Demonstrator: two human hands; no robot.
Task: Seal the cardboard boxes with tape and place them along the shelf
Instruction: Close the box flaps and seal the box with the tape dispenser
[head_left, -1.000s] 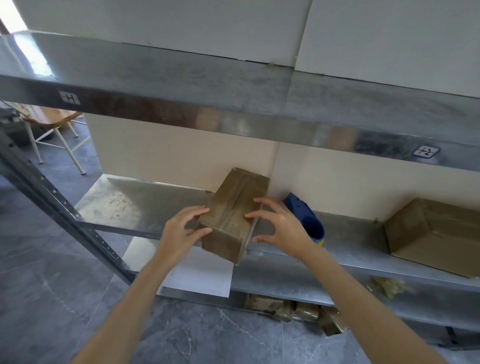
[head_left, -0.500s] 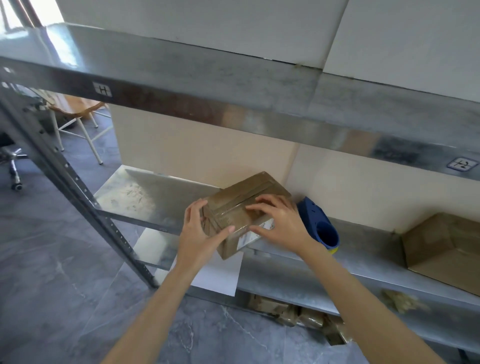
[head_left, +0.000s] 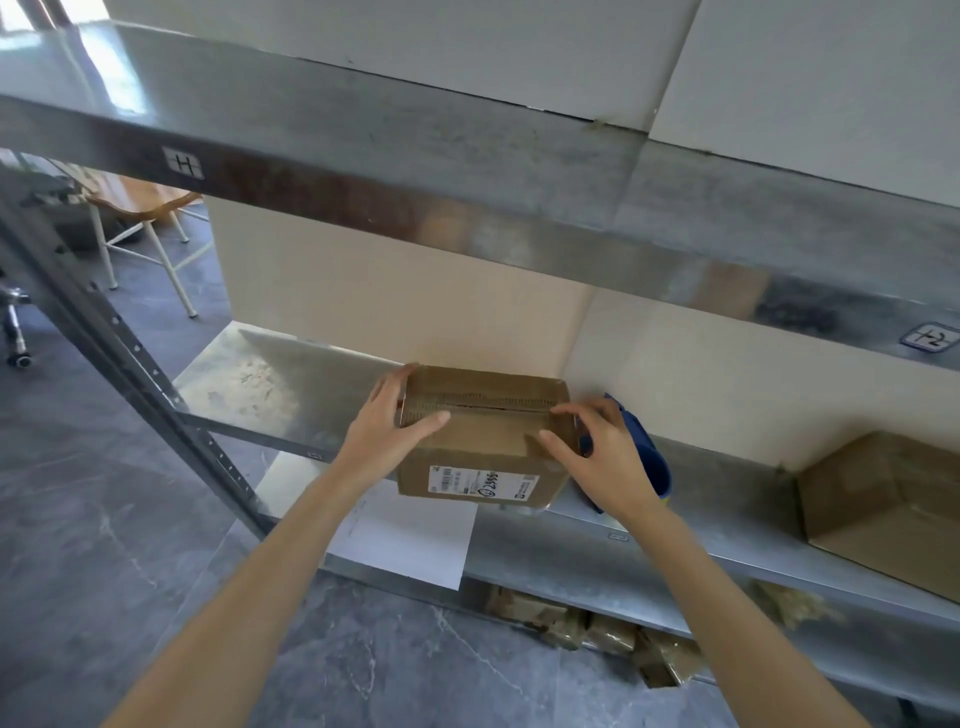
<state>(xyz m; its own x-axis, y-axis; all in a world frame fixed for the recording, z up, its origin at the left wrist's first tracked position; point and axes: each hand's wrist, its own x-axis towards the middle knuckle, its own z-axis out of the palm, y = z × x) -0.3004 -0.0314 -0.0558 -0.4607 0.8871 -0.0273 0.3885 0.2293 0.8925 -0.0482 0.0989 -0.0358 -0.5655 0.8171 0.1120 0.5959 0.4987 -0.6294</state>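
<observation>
View from head height, looking down at a metal shelf (head_left: 291, 384). A small cardboard box (head_left: 483, 441) sits at the shelf's front edge, approx. centre of frame, top flaps closed w/ the seam running left to right. A white label (head_left: 483, 480) w/ a barcode is on the side facing the camera. That side sticks out a little past the shelf lip; can't tell if the box's full weight is on the shelf. Both hands hold it, one at each end. Left hand (head_left: 387, 436): fingers wrapped round the left end, thumb lying across the top. Right hand (head_left: 605, 457): thumb on the top near the front corner, fingers curled over the right end. Just behind the right hand, partly hidden, is a blue plastic tool (head_left: 649, 462) on the same shelf. Far right, well apart, a second box (head_left: 883, 499) lies on that shelf. A white sheet of paper (head_left: 410, 540) lies on the level below, under the held box. An upper shelf (head_left: 415, 171) crosses the top of the view. Left bkgd: a chair (head_left: 145, 208) on grey floor.
</observation>
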